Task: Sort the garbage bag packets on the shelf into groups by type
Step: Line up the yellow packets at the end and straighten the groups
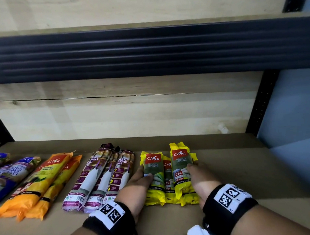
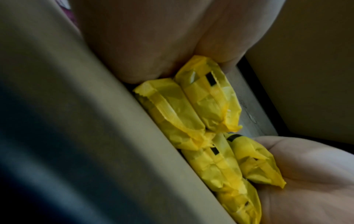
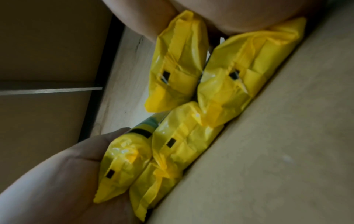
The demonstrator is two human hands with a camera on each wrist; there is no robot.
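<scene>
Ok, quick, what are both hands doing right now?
Left hand: holds the yellow packets from their left side, thumb on top.
Right hand: holds the same packets from their right side, thumb on top.

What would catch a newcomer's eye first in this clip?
The bright yellow packets, bunched right of centre on the shelf, with the left hand and right hand gripping them from either side. To their left lie purple-and-white packets, orange packets and blue packets in a row.
</scene>
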